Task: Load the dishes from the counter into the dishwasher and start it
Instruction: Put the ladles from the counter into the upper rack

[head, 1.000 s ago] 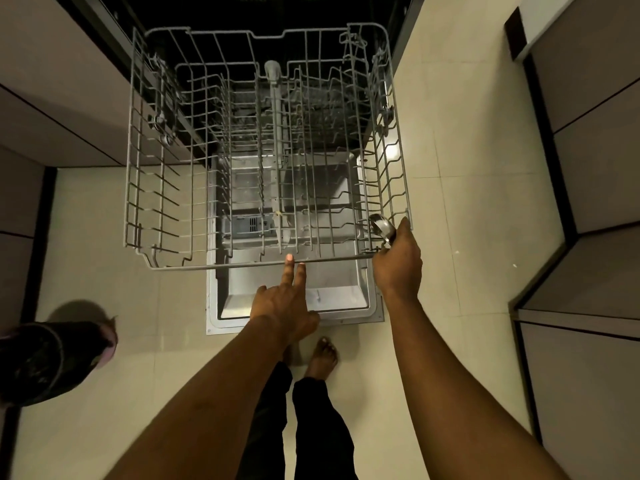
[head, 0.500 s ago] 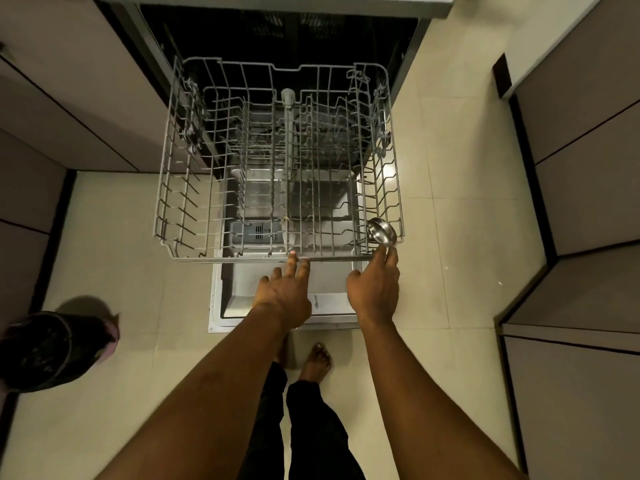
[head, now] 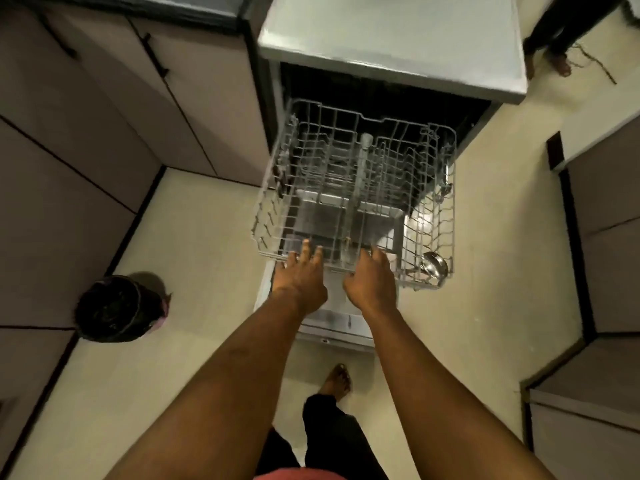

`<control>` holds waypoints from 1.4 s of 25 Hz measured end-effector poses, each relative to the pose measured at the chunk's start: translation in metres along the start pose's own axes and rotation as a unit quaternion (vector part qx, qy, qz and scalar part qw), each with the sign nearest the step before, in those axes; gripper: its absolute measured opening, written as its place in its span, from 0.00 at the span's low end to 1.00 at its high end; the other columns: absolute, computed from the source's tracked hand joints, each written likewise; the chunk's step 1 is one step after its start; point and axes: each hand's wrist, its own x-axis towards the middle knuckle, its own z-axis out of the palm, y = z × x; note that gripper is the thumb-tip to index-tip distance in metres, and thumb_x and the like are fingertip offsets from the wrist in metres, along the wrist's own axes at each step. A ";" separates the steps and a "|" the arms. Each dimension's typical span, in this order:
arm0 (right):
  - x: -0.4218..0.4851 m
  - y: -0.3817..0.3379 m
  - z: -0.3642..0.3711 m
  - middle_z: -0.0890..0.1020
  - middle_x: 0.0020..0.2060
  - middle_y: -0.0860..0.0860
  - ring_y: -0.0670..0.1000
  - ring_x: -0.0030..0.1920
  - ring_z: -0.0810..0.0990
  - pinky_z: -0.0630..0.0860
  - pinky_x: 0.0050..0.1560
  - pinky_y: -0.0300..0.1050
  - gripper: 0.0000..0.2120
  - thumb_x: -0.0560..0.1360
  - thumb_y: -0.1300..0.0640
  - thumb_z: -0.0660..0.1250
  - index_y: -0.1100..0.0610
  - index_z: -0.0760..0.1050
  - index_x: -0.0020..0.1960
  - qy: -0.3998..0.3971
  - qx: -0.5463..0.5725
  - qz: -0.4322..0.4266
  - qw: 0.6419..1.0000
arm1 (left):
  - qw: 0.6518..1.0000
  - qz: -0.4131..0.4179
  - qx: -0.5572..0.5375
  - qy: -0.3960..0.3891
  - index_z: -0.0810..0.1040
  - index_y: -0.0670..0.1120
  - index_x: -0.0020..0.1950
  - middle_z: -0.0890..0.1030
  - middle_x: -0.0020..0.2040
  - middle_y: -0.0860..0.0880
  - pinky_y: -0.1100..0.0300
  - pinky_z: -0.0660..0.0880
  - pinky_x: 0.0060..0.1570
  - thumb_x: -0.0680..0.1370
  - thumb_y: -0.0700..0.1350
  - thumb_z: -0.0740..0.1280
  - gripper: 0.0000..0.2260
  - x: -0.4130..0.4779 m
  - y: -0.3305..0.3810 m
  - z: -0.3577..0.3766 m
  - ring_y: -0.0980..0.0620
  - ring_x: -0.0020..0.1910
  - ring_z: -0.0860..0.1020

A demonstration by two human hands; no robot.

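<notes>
Released, the small shiny steel bowl [head: 434, 266] is lying cornered in the grey wire rack [head: 446, 209]; left hand [head: 301, 278] is touching its rail straight-fingered, right hand's [head: 372, 282] grip unclear.

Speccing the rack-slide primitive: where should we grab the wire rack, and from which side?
Probably the front rail of the wire rack, approached from the front, over the open door. It is a straight, bare wire along the near edge, clear of tines. The left hand and right hand both meet it mid-rail, left of the steel bowl.
</notes>
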 end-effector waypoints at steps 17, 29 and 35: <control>0.005 -0.431 0.002 0.53 0.78 0.54 0.54 0.78 0.48 0.52 0.76 0.48 0.30 0.78 0.56 0.61 0.57 0.55 0.78 0.065 -0.043 -0.233 0.969 | 0.958 -0.132 -0.082 0.239 0.42 0.49 0.81 0.41 0.81 0.45 0.42 0.50 0.76 0.81 0.42 0.55 0.32 -0.068 -0.386 -0.180 0.40 0.79 0.47; 0.103 -0.541 0.001 0.54 0.78 0.54 0.54 0.78 0.48 0.50 0.76 0.49 0.31 0.78 0.56 0.63 0.56 0.55 0.78 0.102 -0.016 -0.214 0.971 | 0.969 -0.090 -0.037 0.227 0.40 0.50 0.81 0.41 0.81 0.44 0.42 0.44 0.77 0.82 0.46 0.58 0.34 0.013 -0.457 -0.252 0.41 0.79 0.42; 0.198 -0.560 -0.020 0.55 0.78 0.55 0.54 0.78 0.49 0.50 0.77 0.48 0.30 0.79 0.57 0.61 0.57 0.56 0.78 0.097 0.007 -0.183 0.978 | 0.976 -0.065 -0.020 0.205 0.40 0.49 0.81 0.41 0.81 0.44 0.43 0.44 0.77 0.82 0.49 0.59 0.35 0.095 -0.466 -0.315 0.41 0.79 0.42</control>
